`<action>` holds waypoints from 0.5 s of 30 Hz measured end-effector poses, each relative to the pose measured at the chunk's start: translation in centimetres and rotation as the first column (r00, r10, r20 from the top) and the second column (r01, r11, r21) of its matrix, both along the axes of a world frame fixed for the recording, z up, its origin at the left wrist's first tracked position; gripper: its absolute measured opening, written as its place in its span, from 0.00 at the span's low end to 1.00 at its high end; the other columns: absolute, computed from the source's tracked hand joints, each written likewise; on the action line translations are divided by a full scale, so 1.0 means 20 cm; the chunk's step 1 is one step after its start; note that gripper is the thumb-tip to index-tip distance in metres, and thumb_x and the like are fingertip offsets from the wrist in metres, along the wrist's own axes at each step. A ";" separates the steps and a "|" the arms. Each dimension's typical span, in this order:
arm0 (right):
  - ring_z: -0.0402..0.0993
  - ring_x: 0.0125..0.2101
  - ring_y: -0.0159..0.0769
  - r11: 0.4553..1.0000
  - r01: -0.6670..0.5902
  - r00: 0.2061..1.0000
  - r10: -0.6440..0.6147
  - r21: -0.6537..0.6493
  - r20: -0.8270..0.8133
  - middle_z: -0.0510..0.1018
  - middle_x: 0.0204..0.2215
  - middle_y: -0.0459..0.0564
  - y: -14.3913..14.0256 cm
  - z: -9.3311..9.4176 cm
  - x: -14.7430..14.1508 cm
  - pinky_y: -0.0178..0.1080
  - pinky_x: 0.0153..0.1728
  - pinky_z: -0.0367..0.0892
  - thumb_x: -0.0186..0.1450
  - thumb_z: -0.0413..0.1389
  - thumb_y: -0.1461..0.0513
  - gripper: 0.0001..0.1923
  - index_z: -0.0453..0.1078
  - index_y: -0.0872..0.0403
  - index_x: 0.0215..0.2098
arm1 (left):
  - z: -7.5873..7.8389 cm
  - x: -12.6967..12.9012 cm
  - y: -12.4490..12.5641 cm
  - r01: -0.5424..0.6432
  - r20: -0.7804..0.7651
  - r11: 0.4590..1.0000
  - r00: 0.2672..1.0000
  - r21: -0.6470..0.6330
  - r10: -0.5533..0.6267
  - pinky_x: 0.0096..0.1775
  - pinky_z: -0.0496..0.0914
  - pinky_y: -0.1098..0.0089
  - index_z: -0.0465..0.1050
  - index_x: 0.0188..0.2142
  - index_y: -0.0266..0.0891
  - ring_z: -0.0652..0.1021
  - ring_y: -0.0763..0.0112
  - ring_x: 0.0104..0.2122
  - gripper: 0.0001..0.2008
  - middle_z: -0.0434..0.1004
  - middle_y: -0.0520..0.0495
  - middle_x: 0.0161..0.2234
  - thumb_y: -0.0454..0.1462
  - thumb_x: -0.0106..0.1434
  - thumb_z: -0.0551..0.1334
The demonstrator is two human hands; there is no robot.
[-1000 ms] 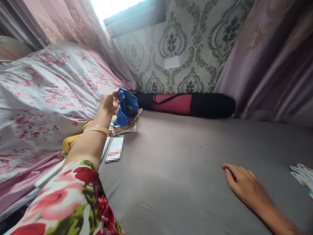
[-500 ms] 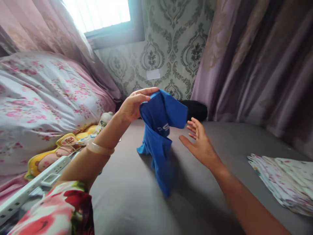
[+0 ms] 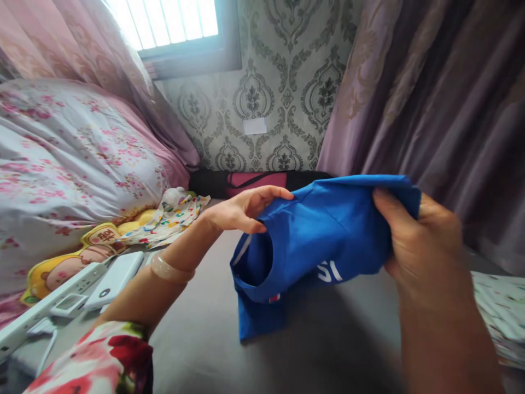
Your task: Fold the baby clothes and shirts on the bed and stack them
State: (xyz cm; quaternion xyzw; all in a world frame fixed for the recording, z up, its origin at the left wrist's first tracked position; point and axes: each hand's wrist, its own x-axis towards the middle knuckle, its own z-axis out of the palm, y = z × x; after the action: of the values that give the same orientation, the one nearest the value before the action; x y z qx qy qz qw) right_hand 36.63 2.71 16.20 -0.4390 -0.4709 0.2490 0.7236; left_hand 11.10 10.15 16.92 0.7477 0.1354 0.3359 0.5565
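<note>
Head view: over the grey bed [image 3: 328, 350] by the curtain [image 3: 430, 98], my left hand [image 3: 241, 210] and right hand [image 3: 422, 246] gripped a blue shirt [image 3: 324, 235].

one head-worn view looks forward and down, close over the grey bed [image 3: 328, 350] toward the wallpapered wall [image 3: 283, 82].

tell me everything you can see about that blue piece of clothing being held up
The blue garment looks like a small shirt of thin, smooth fabric, bright blue with white lettering partly hidden by folds and a sleeve opening facing the camera. It is held stretched between the left hand and the right hand, its lower edge drooping onto the grey bed surface.
</note>
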 end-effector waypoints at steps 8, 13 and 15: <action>0.67 0.20 0.33 0.967 0.010 1.000 -0.009 -0.255 0.006 0.73 0.19 0.41 0.10 -0.20 0.15 0.35 0.20 0.63 0.54 0.65 0.50 0.14 0.74 0.50 0.30 | -0.36 0.14 0.09 -0.066 0.131 0.986 0.988 -0.156 0.087 0.43 0.69 0.71 0.76 0.44 0.42 0.75 0.68 0.42 0.21 0.73 0.46 0.45 0.35 0.49 0.74; 0.66 0.17 0.32 0.883 -0.075 0.946 0.211 -0.464 0.248 0.73 0.16 0.43 0.13 -0.21 0.27 0.33 0.15 0.59 0.50 0.65 0.46 0.20 0.74 0.52 0.29 | -0.49 0.22 0.11 -0.287 0.160 0.928 0.931 -0.237 0.329 0.47 0.68 0.70 0.80 0.35 0.37 0.75 0.66 0.45 0.13 0.71 0.44 0.54 0.40 0.51 0.74; 0.66 0.16 0.32 0.827 -0.114 0.885 0.336 -0.551 0.322 0.74 0.16 0.44 0.12 -0.23 0.35 0.33 0.15 0.59 0.47 0.67 0.46 0.21 0.73 0.52 0.27 | -0.51 0.26 0.11 -0.337 0.171 0.899 0.904 -0.279 0.392 0.44 0.69 0.71 0.81 0.33 0.37 0.76 0.68 0.41 0.14 0.75 0.45 0.48 0.41 0.48 0.75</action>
State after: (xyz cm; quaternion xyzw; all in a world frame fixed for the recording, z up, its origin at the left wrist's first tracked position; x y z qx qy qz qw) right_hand 43.72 5.09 11.56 -0.5986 -0.5752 0.3550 0.4299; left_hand 16.25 12.32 6.79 0.5925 0.2505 0.4970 0.5824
